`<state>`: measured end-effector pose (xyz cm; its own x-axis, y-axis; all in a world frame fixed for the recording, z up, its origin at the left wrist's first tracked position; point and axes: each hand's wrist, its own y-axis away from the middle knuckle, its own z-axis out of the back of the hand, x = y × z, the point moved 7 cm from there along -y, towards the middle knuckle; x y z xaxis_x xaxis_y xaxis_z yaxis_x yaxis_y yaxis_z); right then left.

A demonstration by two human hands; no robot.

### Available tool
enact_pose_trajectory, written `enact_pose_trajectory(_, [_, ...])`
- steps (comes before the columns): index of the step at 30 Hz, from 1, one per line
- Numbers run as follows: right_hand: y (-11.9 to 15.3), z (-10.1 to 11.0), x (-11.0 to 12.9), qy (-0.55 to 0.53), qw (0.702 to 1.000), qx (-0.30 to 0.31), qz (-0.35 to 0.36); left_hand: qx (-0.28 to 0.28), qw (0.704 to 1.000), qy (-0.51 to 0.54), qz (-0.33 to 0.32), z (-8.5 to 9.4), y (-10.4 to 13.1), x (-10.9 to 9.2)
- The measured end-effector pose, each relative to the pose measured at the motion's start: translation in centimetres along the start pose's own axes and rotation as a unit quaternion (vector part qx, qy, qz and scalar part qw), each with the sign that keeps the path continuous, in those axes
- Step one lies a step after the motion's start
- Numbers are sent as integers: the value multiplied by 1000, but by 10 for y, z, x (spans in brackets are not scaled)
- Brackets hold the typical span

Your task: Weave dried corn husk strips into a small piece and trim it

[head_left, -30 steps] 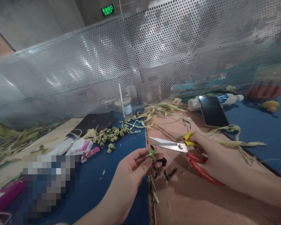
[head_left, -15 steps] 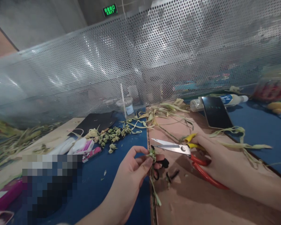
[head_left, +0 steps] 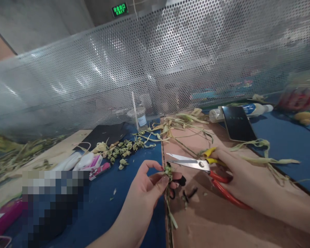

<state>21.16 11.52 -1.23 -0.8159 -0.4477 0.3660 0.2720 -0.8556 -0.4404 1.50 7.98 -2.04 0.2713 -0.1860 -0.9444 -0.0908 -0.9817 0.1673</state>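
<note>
My left hand (head_left: 148, 193) pinches a small greenish knotted piece of dried leaf (head_left: 168, 169) between thumb and fingers. A pale strip trails down from it past the board's edge. My right hand (head_left: 231, 168) is wrapped round the scissors (head_left: 201, 164), which have red handles with yellow wrapping on one grip. Their blades are slightly parted and point left, with the tips close above the knotted piece; whether they touch it I cannot tell. Beneath my left fingers a dark object (head_left: 179, 180) shows partly, its kind unclear.
A pile of similar knotted pieces (head_left: 124, 148) lies on the blue table (head_left: 124, 203). Dried strips (head_left: 186, 119) cross the brown board (head_left: 212, 220). Behind stand a lidded cup with a straw (head_left: 141, 120) and a perforated metal screen (head_left: 105, 79). A phone (head_left: 238, 124) leans on a bottle (head_left: 255, 109).
Both hands keep nearly the same pose and grip. The camera view has shifted very slightly.
</note>
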Motion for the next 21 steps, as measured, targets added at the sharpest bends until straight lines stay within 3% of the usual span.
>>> enact_pose_trajectory(21, [0,3,4,30,999,-2,23,32,999,-19,-23,-4,-1,-3])
